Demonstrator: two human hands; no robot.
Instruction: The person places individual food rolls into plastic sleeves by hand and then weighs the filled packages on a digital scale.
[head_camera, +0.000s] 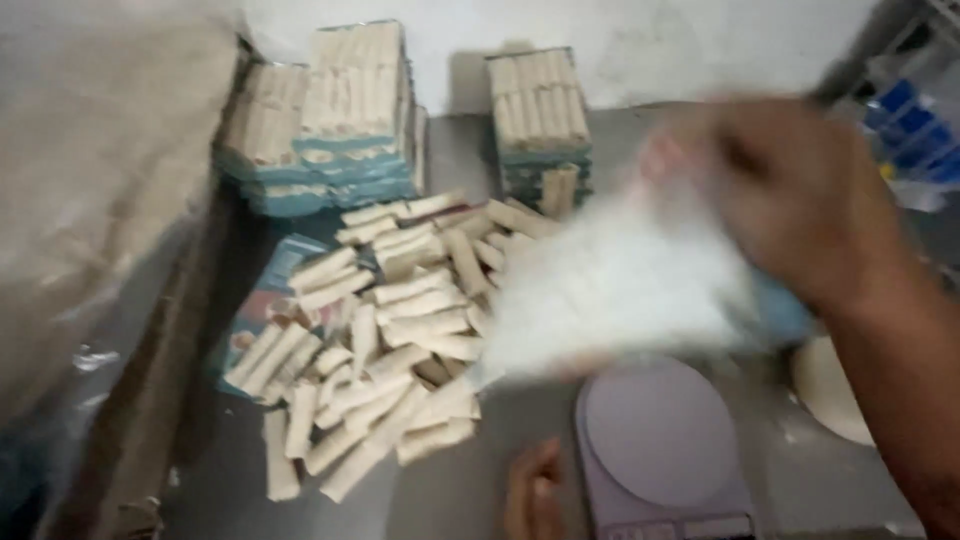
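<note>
Right hand (790, 195): raised over the bench's right side, blurred; fingers pinched on the top of a white bag.
Bag (625, 290): thin, pale and see-through, smeared by blur, hanging from the right hand above the scale and reaching left to the edge of the roll heap.
Left hand (533, 492): only a part shows at the bench's near edge, just beside the scale's left rim; how far its fingers are spread cannot be told, and nothing shows in its grip.
Scale (660, 440): grey, with a round plate, at the bench's near edge, right of the heap.
Rolls (385, 335): pale tan sticks heaped loose in the middle of the bench, some lying on a flat blue pack (270, 300).
Stacks (330, 120): trays of rolls piled along the bench's far edge, against the wall, in three groups.
Sack (100, 180): big grey cloth along the bench's left edge.
Disc (830, 385): pale and round, right of the scale, partly behind the right forearm.
</note>
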